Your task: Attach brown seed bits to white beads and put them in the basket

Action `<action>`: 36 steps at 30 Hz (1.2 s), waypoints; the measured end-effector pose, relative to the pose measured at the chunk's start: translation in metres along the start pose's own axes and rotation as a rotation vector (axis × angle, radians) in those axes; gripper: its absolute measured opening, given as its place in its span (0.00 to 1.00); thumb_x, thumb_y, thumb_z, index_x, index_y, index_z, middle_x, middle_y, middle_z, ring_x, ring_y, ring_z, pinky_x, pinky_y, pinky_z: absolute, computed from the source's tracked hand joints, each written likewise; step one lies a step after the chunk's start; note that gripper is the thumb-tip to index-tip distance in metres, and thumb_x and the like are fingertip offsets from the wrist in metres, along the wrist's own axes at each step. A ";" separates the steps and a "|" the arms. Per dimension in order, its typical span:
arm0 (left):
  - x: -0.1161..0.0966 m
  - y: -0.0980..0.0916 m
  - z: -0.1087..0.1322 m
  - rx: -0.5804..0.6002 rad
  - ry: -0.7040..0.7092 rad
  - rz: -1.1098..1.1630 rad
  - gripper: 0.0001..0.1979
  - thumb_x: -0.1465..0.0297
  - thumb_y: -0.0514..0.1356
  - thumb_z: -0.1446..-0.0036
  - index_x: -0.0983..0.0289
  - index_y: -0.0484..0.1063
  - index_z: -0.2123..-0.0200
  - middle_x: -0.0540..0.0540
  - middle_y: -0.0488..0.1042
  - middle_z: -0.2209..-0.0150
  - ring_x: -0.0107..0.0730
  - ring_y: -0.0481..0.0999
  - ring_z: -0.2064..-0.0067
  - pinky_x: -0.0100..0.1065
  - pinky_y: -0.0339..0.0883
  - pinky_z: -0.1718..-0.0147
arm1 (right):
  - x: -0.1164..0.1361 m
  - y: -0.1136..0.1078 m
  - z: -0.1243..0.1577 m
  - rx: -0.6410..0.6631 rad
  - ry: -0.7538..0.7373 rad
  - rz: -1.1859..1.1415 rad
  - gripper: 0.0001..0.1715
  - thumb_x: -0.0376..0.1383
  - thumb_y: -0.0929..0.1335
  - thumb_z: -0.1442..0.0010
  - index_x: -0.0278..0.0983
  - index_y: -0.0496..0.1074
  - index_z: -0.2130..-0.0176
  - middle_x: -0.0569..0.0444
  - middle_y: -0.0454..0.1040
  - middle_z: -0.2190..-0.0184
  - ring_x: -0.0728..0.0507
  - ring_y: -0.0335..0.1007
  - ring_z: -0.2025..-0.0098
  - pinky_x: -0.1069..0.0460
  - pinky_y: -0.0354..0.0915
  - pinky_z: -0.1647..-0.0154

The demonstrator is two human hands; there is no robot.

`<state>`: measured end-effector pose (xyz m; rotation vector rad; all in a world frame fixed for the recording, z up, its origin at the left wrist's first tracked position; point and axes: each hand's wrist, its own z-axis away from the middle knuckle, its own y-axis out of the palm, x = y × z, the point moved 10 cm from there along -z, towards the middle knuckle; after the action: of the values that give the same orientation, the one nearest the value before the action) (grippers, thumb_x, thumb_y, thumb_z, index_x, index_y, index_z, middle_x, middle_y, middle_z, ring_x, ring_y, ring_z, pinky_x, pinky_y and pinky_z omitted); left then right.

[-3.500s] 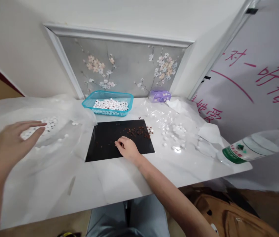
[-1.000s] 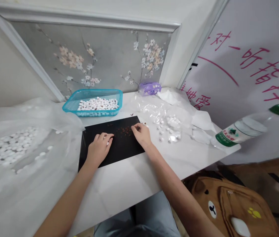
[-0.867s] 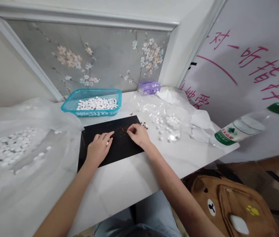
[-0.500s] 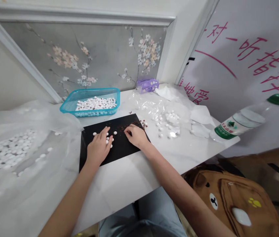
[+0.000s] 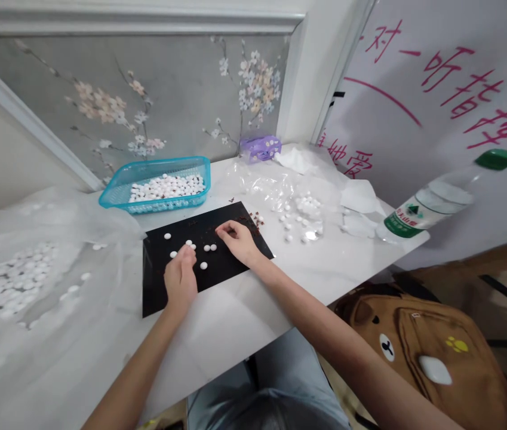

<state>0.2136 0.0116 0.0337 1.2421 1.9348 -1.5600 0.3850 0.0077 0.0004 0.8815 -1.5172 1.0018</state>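
Observation:
Over the left part of a black mat (image 5: 217,269), my left hand (image 5: 180,276) has its fingers drawn together. Small white round pieces (image 5: 203,266) lie scattered around its fingertips; whatever may be inside the fingers is hidden. My right hand (image 5: 239,240) is closed in a pinch above the mat's right half, close to reddish-brown bits (image 5: 257,220) along the edge. I cannot make out anything between its thumb and finger. Two white pieces touch side by side between the hands.
Behind the mat stands a blue basket (image 5: 114,200) holding many white pieces. A clear plastic sheet (image 5: 11,364) with more pieces covers the left side. Crumpled clear bags (image 5: 262,185), a purple packet (image 5: 261,148) and a water bottle (image 5: 427,203) are to the right. A brown backpack (image 5: 441,334) sits below the table's edge.
My left hand has drawn back toward me and its spread fingers have come together, uncovering white pieces that now lie more spread out. My right hand stays pinched, slightly further left in the picture.

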 end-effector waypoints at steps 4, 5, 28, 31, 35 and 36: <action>-0.009 0.021 0.006 0.093 0.047 0.157 0.11 0.64 0.45 0.38 0.61 0.61 0.69 0.49 0.63 0.75 0.26 0.63 0.75 0.29 0.59 0.75 | -0.007 0.008 0.001 0.053 0.089 -0.173 0.11 0.40 0.64 0.45 0.35 0.70 0.67 0.59 0.66 0.76 0.55 0.54 0.81 0.57 0.54 0.81; -0.011 0.022 0.006 0.091 0.066 0.151 0.10 0.63 0.47 0.38 0.61 0.63 0.65 0.50 0.65 0.72 0.26 0.65 0.73 0.29 0.61 0.73 | -0.008 0.010 0.001 0.072 0.110 -0.213 0.13 0.42 0.65 0.45 0.35 0.70 0.67 0.60 0.64 0.77 0.56 0.51 0.83 0.57 0.51 0.84; 0.001 -0.004 0.004 -0.224 0.044 0.332 0.13 0.62 0.63 0.50 0.65 0.73 0.65 0.54 0.76 0.64 0.28 0.76 0.64 0.30 0.73 0.63 | 0.016 0.037 0.020 0.391 0.140 -0.665 0.21 0.49 0.71 0.53 0.36 0.66 0.68 0.66 0.55 0.82 0.58 0.44 0.84 0.59 0.40 0.87; 0.003 -0.004 0.004 -0.234 0.033 0.340 0.13 0.62 0.64 0.51 0.65 0.72 0.66 0.54 0.76 0.65 0.28 0.76 0.64 0.30 0.73 0.64 | 0.019 0.039 0.022 0.422 0.132 -0.661 0.20 0.48 0.71 0.51 0.36 0.66 0.69 0.67 0.53 0.84 0.58 0.43 0.85 0.59 0.40 0.87; 0.005 -0.005 0.003 -0.231 0.015 0.334 0.13 0.61 0.64 0.51 0.65 0.71 0.66 0.53 0.76 0.66 0.28 0.76 0.65 0.30 0.73 0.64 | 0.018 0.045 0.024 0.461 0.128 -0.636 0.18 0.47 0.71 0.49 0.36 0.66 0.69 0.67 0.53 0.85 0.57 0.42 0.85 0.59 0.39 0.87; 0.004 -0.005 0.004 -0.232 0.015 0.328 0.13 0.61 0.64 0.51 0.65 0.71 0.66 0.53 0.76 0.66 0.28 0.76 0.65 0.30 0.73 0.64 | 0.017 0.046 0.024 0.462 0.129 -0.635 0.18 0.47 0.71 0.49 0.36 0.66 0.69 0.67 0.53 0.84 0.58 0.42 0.85 0.59 0.39 0.87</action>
<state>0.2061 0.0102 0.0324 1.3868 1.7534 -1.1333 0.3314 0.0021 0.0091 1.4751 -0.8057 0.9109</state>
